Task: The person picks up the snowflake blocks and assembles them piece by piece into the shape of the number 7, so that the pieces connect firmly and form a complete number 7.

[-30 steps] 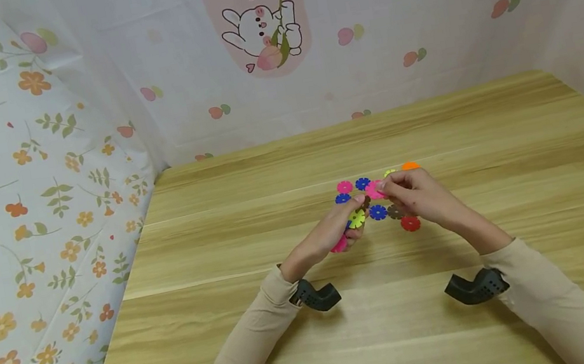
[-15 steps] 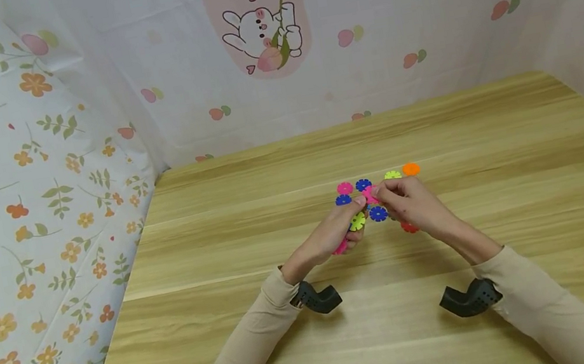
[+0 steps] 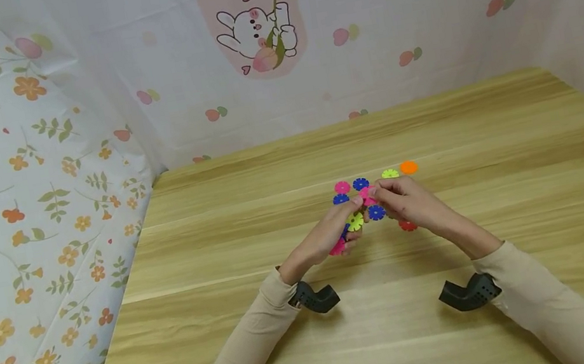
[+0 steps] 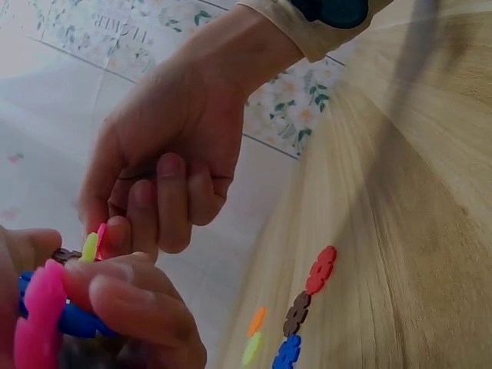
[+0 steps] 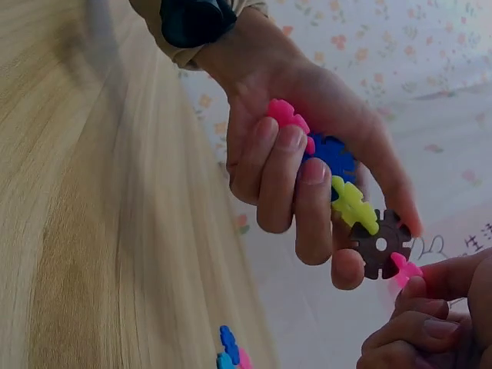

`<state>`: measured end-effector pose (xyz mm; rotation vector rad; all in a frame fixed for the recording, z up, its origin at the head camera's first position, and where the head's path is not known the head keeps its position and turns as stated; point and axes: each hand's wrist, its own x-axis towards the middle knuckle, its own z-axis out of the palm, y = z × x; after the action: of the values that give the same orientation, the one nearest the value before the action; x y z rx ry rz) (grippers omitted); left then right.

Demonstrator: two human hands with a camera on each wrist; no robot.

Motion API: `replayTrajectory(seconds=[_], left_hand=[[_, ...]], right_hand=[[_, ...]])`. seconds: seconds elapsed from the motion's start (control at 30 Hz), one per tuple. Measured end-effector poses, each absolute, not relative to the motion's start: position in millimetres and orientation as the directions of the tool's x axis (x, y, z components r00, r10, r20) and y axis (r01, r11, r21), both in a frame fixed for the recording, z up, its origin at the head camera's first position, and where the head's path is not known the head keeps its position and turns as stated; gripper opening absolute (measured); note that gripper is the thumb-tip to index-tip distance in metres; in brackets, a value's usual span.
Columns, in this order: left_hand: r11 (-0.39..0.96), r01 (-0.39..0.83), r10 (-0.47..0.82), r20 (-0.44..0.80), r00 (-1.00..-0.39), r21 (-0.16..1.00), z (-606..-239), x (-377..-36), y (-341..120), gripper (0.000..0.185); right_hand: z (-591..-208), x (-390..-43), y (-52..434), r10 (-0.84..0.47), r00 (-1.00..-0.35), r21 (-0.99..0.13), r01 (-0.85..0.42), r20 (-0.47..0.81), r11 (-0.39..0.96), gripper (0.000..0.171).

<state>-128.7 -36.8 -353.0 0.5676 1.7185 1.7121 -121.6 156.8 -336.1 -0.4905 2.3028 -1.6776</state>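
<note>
Over the table, my left hand [image 3: 329, 232] holds a chain of notched plastic discs. The right wrist view shows that chain as a pink disc [image 5: 284, 114], a blue disc [image 5: 332, 157], a yellow disc [image 5: 354, 206] and a brown disc [image 5: 367, 252]. My left thumb and a finger pinch the brown one. My right hand [image 3: 416, 203] pinches another pink disc [image 3: 367, 196] between thumb and finger. That pink disc meets the brown disc's edge; how deep its notch sits is unclear. Fingers partly cover both pieces.
Behind my hands lie loose pink [image 3: 342, 187], blue [image 3: 361, 184], yellow [image 3: 390, 173] and orange [image 3: 409, 167] discs. Nearer are a blue disc [image 3: 376, 213], a red disc [image 3: 408, 225] and a brown disc [image 4: 297, 313]. A patterned curtain [image 3: 180, 65] hangs behind the wooden table [image 3: 251, 214].
My right hand has moved left and slightly nearer, bringing the pink disc against the brown disc in my left hand. The left hand has stayed nearly in place.
</note>
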Motion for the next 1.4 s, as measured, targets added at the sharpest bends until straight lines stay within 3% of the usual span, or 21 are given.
replayTrajectory(seconds=[0.27,0.43,0.53,0.63,0.8,0.97,1.17,1.4], left_hand=[[0.032,-0.109,0.718,-0.098,-0.689,0.994,-355.4,-130.5,-40.3,0.043],[0.017,-0.092,0.704,-0.077,-0.706,0.996,-354.8,-132.0,-41.2,0.041],[0.018,-0.093,0.693,-0.080,-0.716,0.996,-355.3,-132.0,-42.5,0.043],[0.016,-0.091,0.693,-0.076,-0.717,0.996,-356.5,-131.9,-43.3,0.043],[-0.003,-0.089,0.682,-0.063,-0.729,0.996,-354.1,-134.5,-44.0,0.033],[0.008,-0.096,0.700,-0.074,-0.711,0.995,-350.7,-135.4,-46.5,0.031],[0.037,-0.107,0.727,-0.100,-0.680,0.994,-350.9,-135.3,-47.1,0.049],[0.067,-0.066,0.740,-0.094,-0.666,0.996,-350.8,-135.9,-46.7,0.070]], right_hand=[[-337.4,-123.4,157.9,-0.450,-0.892,-0.934,-0.114,-0.054,0.338,0.036],[-334.0,-125.4,164.9,-0.465,-0.883,-0.948,-0.095,-0.061,0.305,0.046],[-334.6,-128.8,171.5,-0.446,-0.893,-0.916,-0.134,-0.054,0.379,0.043],[-338.3,-132.1,182.4,-0.448,-0.891,-0.803,-0.218,-0.068,0.555,0.034],[-344.4,-134.3,199.1,-0.464,-0.860,-0.588,-0.265,-0.215,0.764,0.019],[-349.4,-132.0,196.4,-0.398,-0.880,-0.439,-0.259,-0.261,0.860,0.027],[-357.1,-130.7,195.6,-0.410,-0.884,-0.461,-0.275,-0.223,0.844,0.024],[-351.7,-130.2,197.7,-0.495,-0.826,-0.523,-0.306,-0.270,0.796,0.016]])
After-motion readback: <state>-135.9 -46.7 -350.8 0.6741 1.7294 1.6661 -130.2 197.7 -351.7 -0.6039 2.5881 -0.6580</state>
